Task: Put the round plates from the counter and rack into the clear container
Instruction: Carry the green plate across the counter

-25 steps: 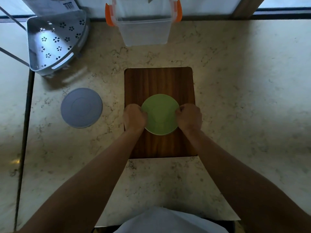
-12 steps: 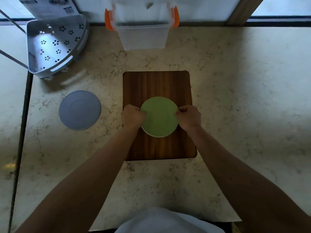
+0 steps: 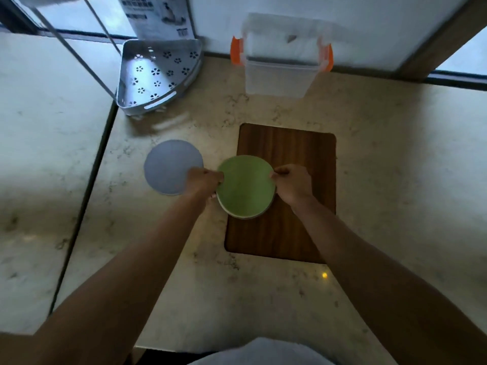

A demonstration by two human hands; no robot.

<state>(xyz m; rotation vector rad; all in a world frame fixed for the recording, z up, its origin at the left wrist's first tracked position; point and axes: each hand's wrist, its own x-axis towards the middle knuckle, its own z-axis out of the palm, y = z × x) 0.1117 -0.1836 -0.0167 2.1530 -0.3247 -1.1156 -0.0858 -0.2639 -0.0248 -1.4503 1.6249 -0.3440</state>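
Green and smooth, the round plate (image 3: pixel 245 186) sits pinched between your left hand (image 3: pixel 201 180) and right hand (image 3: pixel 293 183), over the wood-grain board (image 3: pixel 295 154) on the marbled worktop (image 3: pixel 395 180).

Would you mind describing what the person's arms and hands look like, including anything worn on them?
Both forearms are bare from the bottom of the frame up to the wrists; no sleeves, gloves, watch or bracelet show. No rings are visible on the left hand or the right hand, though the fingers are curled and the picture is dim. A pale garment covers the torso at the bottom edge.
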